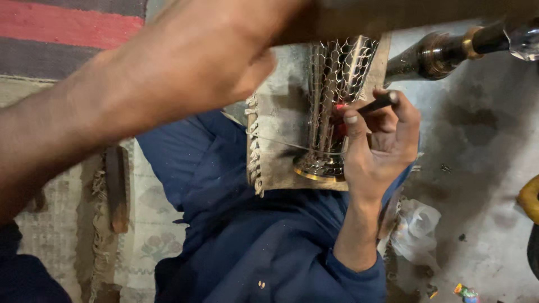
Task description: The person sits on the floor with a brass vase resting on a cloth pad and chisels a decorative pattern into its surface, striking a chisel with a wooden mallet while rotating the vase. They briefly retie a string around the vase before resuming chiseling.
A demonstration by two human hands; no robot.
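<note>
1. Left hand [208, 56], nearest the lens and blurred, reaches over the top of the vessel; whether its grip is closed, cannot tell.
2. Right hand [376, 140]: grip closed on a thin dark tool [377, 103], tip at the vessel's side.
3. Metal vessel [337, 95] lies on a frayed cloth [275, 129] over the blue-clad lap. Shiny silver, scale-patterned, brass-rimmed foot.
4. Judged stiff, slick, fairly heavy; likely best held at foot or rim.
5. Beyond: grey floor [483, 168], crumpled plastic [415, 227].

I see one patterned metal vase [331, 95]; one dark tool [377, 103]; one frayed cloth [278, 129]; my two hands [382, 140].
</note>
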